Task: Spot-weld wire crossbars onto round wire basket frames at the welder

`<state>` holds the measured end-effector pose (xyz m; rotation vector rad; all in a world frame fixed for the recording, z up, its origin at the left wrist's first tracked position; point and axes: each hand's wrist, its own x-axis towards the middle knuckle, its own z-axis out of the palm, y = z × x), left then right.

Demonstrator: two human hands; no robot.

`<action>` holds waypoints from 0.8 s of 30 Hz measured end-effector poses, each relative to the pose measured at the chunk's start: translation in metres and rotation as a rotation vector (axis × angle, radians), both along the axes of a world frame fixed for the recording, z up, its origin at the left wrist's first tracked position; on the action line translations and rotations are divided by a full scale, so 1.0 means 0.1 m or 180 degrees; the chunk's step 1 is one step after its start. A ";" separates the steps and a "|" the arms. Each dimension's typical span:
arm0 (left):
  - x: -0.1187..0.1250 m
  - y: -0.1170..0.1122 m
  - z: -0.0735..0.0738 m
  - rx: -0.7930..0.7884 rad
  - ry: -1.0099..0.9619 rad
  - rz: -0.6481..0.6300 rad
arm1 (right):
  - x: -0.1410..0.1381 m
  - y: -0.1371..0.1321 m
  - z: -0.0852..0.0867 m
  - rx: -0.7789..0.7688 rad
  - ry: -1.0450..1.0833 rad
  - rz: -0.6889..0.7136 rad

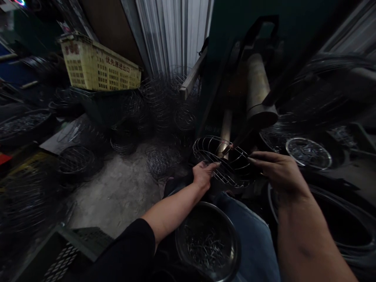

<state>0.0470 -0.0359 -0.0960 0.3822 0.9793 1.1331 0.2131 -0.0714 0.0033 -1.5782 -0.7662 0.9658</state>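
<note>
A round wire basket (pixel 205 140) made of thin metal rings and ribs is held tilted around the lower electrode post (pixel 226 127) of a dark green machine. My left hand (pixel 202 176) is closed on its near left side, index finger stretched along the wire. At the basket's right edge, my right hand (pixel 279 168) pinches with thumb and fingers at the rim; whether a small piece is also between the fingertips cannot be made out. A small orange-red spot shows where the rim meets the machine's tip. Below my forearms, a metal bowl (pixel 236 250) holds short wire pieces.
A thick metal cylinder (pixel 260 88) overhangs the basket. Stacked wire baskets (pixel 158 102) stand at the back left near a yellow plastic crate (pixel 102 66). On the right is another bowl (pixel 308 152) of metal pieces. A dark green crate (pixel 76 243) stands at the lower left.
</note>
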 end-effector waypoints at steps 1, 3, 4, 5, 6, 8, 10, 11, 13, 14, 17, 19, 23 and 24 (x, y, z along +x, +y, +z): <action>0.00 0.00 0.00 -0.0012 0.0005 -0.0036 | 0.01 -0.01 0.00 -0.0013 0.0042 -0.0008; 0.00 -0.01 0.00 -0.0039 -0.0011 -0.0115 | 0.04 -0.06 0.01 -0.0042 0.0204 0.0025; -0.01 -0.01 0.00 -0.0052 -0.0024 -0.0151 | 0.06 -0.10 0.02 -0.0059 0.0290 0.0062; -0.02 -0.01 0.00 -0.0052 -0.0033 -0.0185 | 0.08 -0.14 0.02 -0.0112 0.0347 0.0096; -0.03 -0.01 0.01 -0.0047 -0.0040 -0.0220 | 0.11 -0.19 0.02 -0.0185 0.0361 0.0111; -0.05 0.00 0.00 -0.0054 -0.0064 -0.0274 | 0.13 -0.27 0.03 -0.0308 0.0299 0.0060; -0.06 0.00 -0.01 -0.0108 -0.0172 -0.0334 | 0.12 -0.29 0.04 -0.0268 0.0227 0.0010; -0.07 0.01 -0.02 -0.0150 -0.0262 -0.0338 | 0.10 -0.28 0.06 -0.0172 0.0203 0.0032; -0.07 0.02 -0.03 -0.0255 -0.0439 -0.0316 | 0.04 -0.21 0.08 0.0027 0.0115 0.0137; -0.07 0.02 -0.04 -0.0311 -0.0511 -0.0307 | 0.01 -0.16 0.10 0.0076 0.0051 0.0186; -0.05 0.05 -0.04 -0.0487 -0.0599 -0.0301 | -0.06 0.00 0.13 0.0086 -0.0082 0.0212; -0.04 0.06 -0.03 -0.0607 -0.0579 -0.0262 | -0.07 0.08 0.14 0.0079 -0.0065 0.0190; 0.01 0.06 -0.03 -0.0717 -0.0592 -0.0245 | -0.07 0.15 0.12 0.0137 -0.0022 0.0193; 0.02 0.05 -0.03 -0.0747 -0.0592 -0.0256 | -0.07 0.15 0.11 0.0156 -0.0034 0.0176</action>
